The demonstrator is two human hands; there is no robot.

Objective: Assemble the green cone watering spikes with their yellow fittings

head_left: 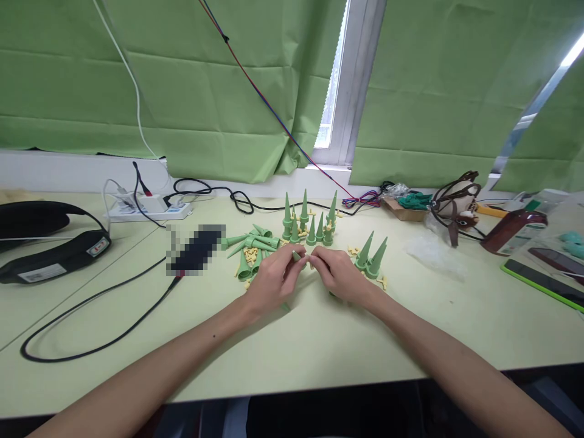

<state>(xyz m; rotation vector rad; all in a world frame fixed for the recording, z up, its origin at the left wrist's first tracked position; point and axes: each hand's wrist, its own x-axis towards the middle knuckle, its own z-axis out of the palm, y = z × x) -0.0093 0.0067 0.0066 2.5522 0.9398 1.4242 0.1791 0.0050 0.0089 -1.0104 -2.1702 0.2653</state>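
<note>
My left hand [276, 277] is closed on a small green piece [297, 256], its fingertips almost meeting those of my right hand [337, 274]. The right fingers are pinched together; what lies between them is too small to name. Just beyond my hands, several green cones [312, 231] stand upright with small yellow pieces among them. Two more green cones [375, 261] stand to the right, beside a yellow piece [383, 282]. Loose green cones [244, 267] lie in a pile left of my left hand, mixed with yellow pieces [250, 255].
A black cable loops over the table [219, 365] at left, near a pixelated dark device [196, 249] and a power strip [173, 212]. Clear plastic [433, 252], a brown bottle [513, 231] and a green-edged phone [542, 284] lie at right.
</note>
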